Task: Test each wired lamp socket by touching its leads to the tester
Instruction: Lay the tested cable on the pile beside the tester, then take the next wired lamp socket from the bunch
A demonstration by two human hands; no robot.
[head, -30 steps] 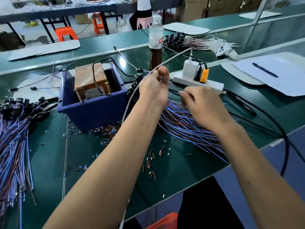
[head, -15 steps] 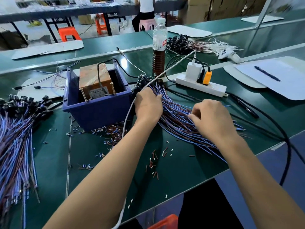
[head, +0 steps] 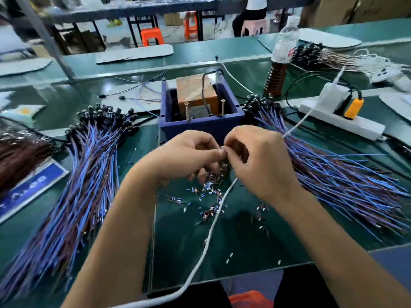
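Hands (head: 224, 161) before blue bin (head: 201, 126), wire bundles (head: 84, 185) either side.

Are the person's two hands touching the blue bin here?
Apart. The head view shows left hand and right hand meeting fingertip to fingertip nearer the camera than the blue bin, raised above the mat.

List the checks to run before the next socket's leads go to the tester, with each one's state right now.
1. Tester within reach in the blue bin, right behind both hands: ok.
2. Two upright screw posts uncovered: ok.
3. Left hand and right hand pinching leads: cannot tell, the fingertips meet but blur hides what they pinch.
4. Untested sockets at hand in the right bundle: ok.
5. White cable clear of the hands: not ok, it runs under the right hand.
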